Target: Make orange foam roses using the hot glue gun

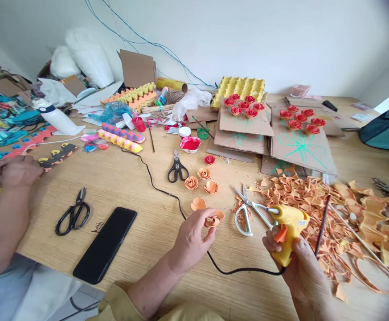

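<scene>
Between the thumb and fingers of my left hand [194,238] is a small orange paper flower [214,219]. My right hand [297,263] is wrapped round a yellow glue gun [289,227] with an orange trigger; its nozzle points left, over white-handled scissors [247,211]. Just beyond my left hand lie a loose orange petal cup [198,204] and several orange flowers [204,174], with one red flower [209,159] behind them. The gun's black cord [237,271] runs left below my left hand.
Orange scraps [304,209] cover the right side. A black phone [105,245] and black scissors [73,211] lie left, near another person's hands [20,171]. More scissors [177,167], red paint [190,144] and cardboard with red flowers [301,142] stand farther back.
</scene>
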Demonstrator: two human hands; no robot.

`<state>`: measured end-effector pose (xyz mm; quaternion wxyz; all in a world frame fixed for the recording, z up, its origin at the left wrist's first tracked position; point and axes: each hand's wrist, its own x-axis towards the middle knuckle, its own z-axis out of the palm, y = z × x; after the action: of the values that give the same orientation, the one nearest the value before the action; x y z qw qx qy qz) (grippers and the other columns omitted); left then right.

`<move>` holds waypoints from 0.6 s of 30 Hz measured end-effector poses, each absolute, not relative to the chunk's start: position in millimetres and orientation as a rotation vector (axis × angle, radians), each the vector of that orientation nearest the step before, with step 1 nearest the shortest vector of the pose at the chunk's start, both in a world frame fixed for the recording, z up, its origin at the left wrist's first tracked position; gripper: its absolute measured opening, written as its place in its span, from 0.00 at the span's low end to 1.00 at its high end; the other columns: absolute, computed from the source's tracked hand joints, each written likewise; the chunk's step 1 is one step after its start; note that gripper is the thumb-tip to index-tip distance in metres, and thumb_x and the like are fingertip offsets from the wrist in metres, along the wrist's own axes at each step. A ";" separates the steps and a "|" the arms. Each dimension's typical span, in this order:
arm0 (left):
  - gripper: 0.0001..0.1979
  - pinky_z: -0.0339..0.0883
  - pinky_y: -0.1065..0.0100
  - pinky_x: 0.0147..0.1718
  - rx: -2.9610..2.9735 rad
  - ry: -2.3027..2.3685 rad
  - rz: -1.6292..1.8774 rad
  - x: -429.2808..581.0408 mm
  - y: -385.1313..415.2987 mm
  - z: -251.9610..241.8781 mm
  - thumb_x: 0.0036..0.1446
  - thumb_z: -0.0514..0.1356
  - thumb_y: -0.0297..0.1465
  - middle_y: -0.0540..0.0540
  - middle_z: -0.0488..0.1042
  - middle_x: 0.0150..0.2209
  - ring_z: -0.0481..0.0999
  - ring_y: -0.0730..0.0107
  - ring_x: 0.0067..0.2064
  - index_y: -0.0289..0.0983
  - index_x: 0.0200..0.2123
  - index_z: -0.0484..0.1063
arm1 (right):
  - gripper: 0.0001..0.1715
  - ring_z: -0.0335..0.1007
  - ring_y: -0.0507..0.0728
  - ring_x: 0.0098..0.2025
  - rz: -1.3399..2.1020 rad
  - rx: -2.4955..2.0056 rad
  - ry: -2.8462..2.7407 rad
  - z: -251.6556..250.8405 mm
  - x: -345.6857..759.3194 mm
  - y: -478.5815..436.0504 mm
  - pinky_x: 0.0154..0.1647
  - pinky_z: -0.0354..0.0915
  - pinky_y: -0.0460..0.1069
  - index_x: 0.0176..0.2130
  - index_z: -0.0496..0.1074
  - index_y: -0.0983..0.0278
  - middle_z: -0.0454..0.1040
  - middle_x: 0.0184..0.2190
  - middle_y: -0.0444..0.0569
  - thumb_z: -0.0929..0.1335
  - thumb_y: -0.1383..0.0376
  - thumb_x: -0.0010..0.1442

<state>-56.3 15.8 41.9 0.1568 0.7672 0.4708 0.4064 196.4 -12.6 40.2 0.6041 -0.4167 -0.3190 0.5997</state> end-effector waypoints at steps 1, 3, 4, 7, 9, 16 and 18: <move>0.23 0.76 0.65 0.43 2.185 1.352 1.170 -56.2 16.1 41.7 0.57 0.57 0.18 0.45 0.78 0.42 0.80 0.67 0.40 0.39 0.55 0.65 | 0.17 0.64 0.56 0.28 1.363 -0.990 -0.729 39.2 198.7 -12.4 0.28 0.65 0.52 0.38 0.78 0.57 0.73 0.32 0.50 0.71 0.48 0.59; 0.23 0.76 0.65 0.43 2.161 1.349 1.181 -56.0 16.9 41.3 0.56 0.57 0.18 0.44 0.78 0.43 0.80 0.66 0.41 0.39 0.54 0.66 | 0.16 0.71 0.59 0.34 1.313 -1.064 -0.685 37.5 202.1 -11.9 0.33 0.70 0.54 0.40 0.78 0.56 0.77 0.36 0.51 0.72 0.49 0.59; 0.22 0.76 0.66 0.42 2.145 1.344 1.187 -55.9 17.4 41.2 0.56 0.57 0.17 0.44 0.78 0.43 0.79 0.66 0.41 0.39 0.53 0.68 | 0.16 0.74 0.60 0.37 1.292 -1.106 -0.667 36.7 203.3 -11.4 0.35 0.71 0.54 0.42 0.78 0.56 0.79 0.39 0.51 0.73 0.50 0.58; 0.21 0.75 0.67 0.41 2.099 1.341 1.209 -55.7 18.1 41.0 0.54 0.58 0.16 0.45 0.78 0.42 0.78 0.67 0.40 0.39 0.49 0.70 | 0.19 0.76 0.60 0.37 1.234 -1.267 -0.709 35.3 205.8 -7.7 0.33 0.73 0.52 0.42 0.77 0.58 0.80 0.39 0.50 0.76 0.51 0.55; 0.19 0.74 0.66 0.40 2.090 1.352 1.216 -55.5 17.6 41.0 0.54 0.58 0.16 0.46 0.78 0.41 0.78 0.67 0.39 0.39 0.47 0.71 | 0.21 0.74 0.58 0.32 1.182 -1.383 -0.815 34.5 206.8 -3.8 0.29 0.72 0.50 0.39 0.77 0.61 0.79 0.33 0.48 0.77 0.50 0.53; 0.13 0.72 0.66 0.40 2.136 1.295 1.151 -52.9 12.9 42.9 0.57 0.61 0.19 0.47 0.77 0.38 0.76 0.67 0.37 0.39 0.43 0.70 | 0.26 0.73 0.56 0.31 0.920 -1.585 -1.010 26.8 202.1 7.5 0.28 0.70 0.48 0.41 0.71 0.62 0.77 0.33 0.49 0.75 0.46 0.54; 0.12 0.71 0.64 0.41 2.173 1.266 1.117 -51.5 11.9 42.3 0.57 0.61 0.20 0.47 0.78 0.38 0.76 0.66 0.38 0.39 0.43 0.70 | 0.27 0.74 0.56 0.30 0.889 -1.586 -1.007 23.8 199.2 9.0 0.28 0.70 0.48 0.41 0.67 0.60 0.77 0.32 0.47 0.75 0.45 0.53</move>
<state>-51.5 11.9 42.3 0.1937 0.7747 0.4515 0.3981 199.2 9.0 23.8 0.5070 -0.6578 -0.4175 0.3686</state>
